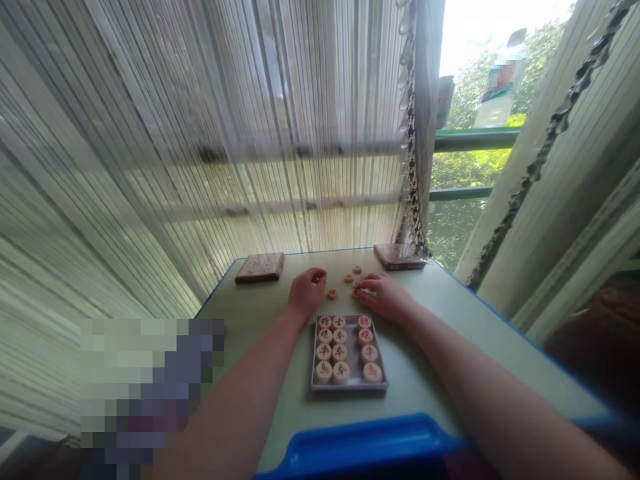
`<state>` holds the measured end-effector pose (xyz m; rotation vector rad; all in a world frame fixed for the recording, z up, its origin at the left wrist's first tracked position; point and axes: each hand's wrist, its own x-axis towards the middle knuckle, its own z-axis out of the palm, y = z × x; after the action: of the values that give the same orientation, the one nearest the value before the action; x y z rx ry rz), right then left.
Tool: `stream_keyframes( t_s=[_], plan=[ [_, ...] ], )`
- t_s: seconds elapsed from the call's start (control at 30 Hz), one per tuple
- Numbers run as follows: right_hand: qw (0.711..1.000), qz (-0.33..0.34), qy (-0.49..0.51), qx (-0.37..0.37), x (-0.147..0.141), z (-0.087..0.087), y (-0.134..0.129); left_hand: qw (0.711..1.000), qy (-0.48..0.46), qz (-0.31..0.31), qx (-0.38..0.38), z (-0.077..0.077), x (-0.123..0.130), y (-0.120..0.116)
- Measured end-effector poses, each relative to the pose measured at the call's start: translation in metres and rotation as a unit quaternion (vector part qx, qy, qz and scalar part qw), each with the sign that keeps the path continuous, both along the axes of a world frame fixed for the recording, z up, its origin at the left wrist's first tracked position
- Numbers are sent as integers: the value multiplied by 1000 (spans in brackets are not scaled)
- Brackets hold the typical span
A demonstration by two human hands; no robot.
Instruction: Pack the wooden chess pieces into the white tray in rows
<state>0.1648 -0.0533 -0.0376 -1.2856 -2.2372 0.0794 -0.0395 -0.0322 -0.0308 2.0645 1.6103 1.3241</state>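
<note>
Round wooden chess pieces stand in a shallow tray [314, 373] in the middle of the table. Its two left columns hold pieces with black characters [324, 352], its right column ones with red characters [369, 353], and a bare strip lies between them. Beyond the tray, my left hand [309, 290] is closed, its fingertips pinched round something too small to name. My right hand [381, 293] reaches over loose pieces, its fingertips touching at least one. A loose red piece [332, 293] lies between my hands, with two more [349, 278] [357, 269] farther back.
Flat brown boxes sit at the table's back left [260, 267] and back right [400, 256]. A blue tray-like edge [365, 437] runs along the near side of the table [240, 320]. Striped curtains [300, 133] hang behind, and a bottle [501, 80] stands at the window.
</note>
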Motion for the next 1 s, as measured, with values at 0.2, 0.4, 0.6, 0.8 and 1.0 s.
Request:
stream_keyframes(
  t_s=[0.2, 0.4, 0.6, 0.8, 1.0],
  plan=[
    [999, -44, -30, -8, -5, 8, -1, 999, -25, 5, -36, -7, -1, 4],
    [998, -59, 20, -21, -8, 4, 0, 1000, -1, -4, -20, -6, 2, -2],
    [990, -15, 122, 67, -12, 11, -8, 994, -47, -84, -51, 8, 5, -17],
    [977, 34, 158, 139, -20, 19, -22, 956, -123, -223, -146, 22, 12, -34],
    [975, 49, 159, 147, -20, 24, -28, 943, -181, -231, -159, 28, 15, -38]
  ],
)
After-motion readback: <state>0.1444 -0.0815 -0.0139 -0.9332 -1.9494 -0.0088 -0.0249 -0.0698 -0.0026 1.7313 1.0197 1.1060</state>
